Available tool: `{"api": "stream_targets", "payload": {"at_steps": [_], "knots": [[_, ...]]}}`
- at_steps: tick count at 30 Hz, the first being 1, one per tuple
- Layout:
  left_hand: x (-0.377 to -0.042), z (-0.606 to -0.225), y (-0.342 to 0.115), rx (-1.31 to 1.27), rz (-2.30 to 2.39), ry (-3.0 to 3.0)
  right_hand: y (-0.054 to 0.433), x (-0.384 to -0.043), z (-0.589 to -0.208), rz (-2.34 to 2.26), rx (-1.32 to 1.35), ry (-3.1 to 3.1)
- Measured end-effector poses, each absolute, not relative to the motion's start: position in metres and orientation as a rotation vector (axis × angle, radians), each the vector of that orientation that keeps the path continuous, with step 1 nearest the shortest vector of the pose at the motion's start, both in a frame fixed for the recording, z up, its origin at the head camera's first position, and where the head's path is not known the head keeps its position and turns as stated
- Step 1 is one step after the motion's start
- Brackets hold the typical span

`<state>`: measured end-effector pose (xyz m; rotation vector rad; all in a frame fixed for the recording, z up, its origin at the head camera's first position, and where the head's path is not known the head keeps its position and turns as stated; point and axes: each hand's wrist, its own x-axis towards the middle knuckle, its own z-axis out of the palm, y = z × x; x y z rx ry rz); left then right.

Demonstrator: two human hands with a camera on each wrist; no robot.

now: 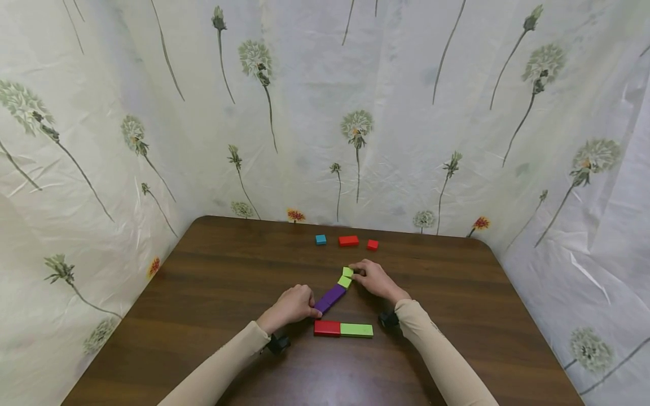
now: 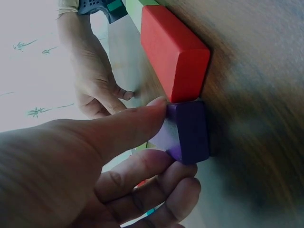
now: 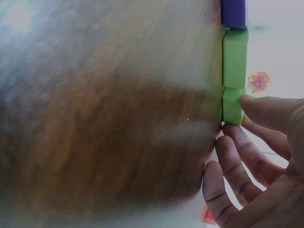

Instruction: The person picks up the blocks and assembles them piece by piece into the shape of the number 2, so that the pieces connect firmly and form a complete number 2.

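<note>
A slanting row of blocks runs across the table: purple blocks [image 1: 330,299] at the near end, then two small lime-green blocks [image 1: 345,281] at the far end. My left hand [image 1: 291,307] pinches the near purple end [image 2: 192,133] between thumb and fingers. At the far end, my right hand [image 1: 377,280] has thumb and index finger on the last small green block [image 3: 233,107], pinching it, its other fingers spread loosely beside. Below the row lie a red block [image 1: 327,328] and a long green block [image 1: 356,330], end to end. In the left wrist view, the red block sits close beside the purple one.
Towards the back of the brown wooden table [image 1: 244,254] lie a small blue block [image 1: 320,239], a longer red block [image 1: 348,241] and a small red block [image 1: 373,245]. A flower-patterned curtain [image 1: 304,113] hangs behind and along both sides of the table.
</note>
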<state>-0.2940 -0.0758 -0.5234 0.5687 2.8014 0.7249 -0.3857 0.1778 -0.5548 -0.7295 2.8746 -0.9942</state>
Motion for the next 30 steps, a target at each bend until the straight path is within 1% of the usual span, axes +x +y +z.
{"api": "stream_targets", "payload": {"at_steps": [30], "knots": [[-0.2919, -0.5214, -0.0758, 0.534, 0.729, 2.782, 0.1799, -0.3861, -0.559, -0.991, -0.751, 2.895]]}}
